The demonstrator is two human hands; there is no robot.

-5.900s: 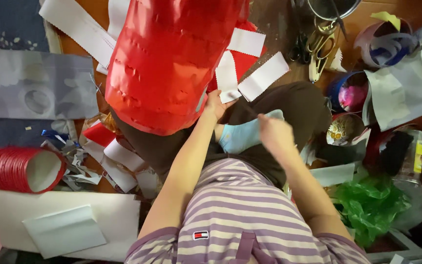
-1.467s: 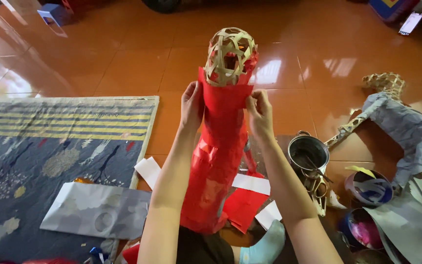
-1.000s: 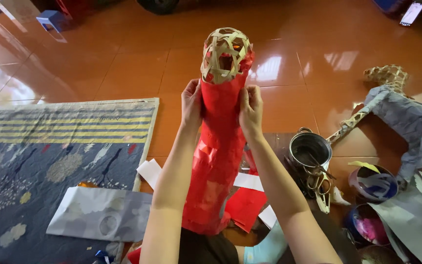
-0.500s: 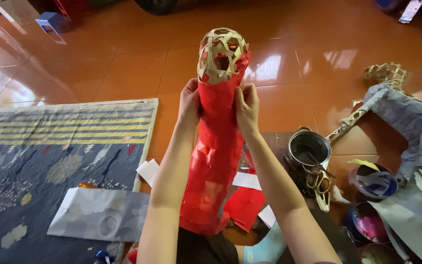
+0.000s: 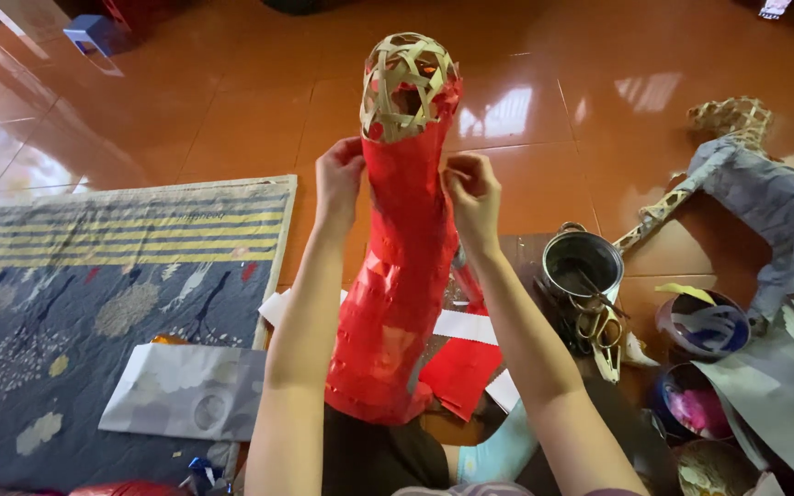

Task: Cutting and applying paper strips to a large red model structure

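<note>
Red paper-covered frame [image 5: 397, 294] is held upright at frame centre, base low near the lap, top rising toward upper centre. Bare woven bamboo lattice [image 5: 406, 84] is exposed at the top end; red covering stops just below it.

Left hand [image 5: 337, 179] is set on the frame's left side just under the lattice, fingers curled and pressed against the red paper. Right hand [image 5: 472, 193] is on the right side at about the same height, thumb and fingertips pinching the paper edge. Both forearms run up from the bottom edge.

Lower centre: folded red sheet [image 5: 457, 372] and white paper strips [image 5: 466, 323] lie on the floor behind the frame base. Lower left: grey printed sheet [image 5: 186, 404] on a blue patterned rug [image 5: 94, 285].

Right of centre: metal pot [image 5: 581, 266], scissors [image 5: 604, 331] just beside it. Right edge: grey paper-covered shape [image 5: 765, 202] with woven end showing. Beyond, glossy orange tile floor [image 5: 232, 101] fills the upper frame; small blue stool [image 5: 92, 32] at upper left.
</note>
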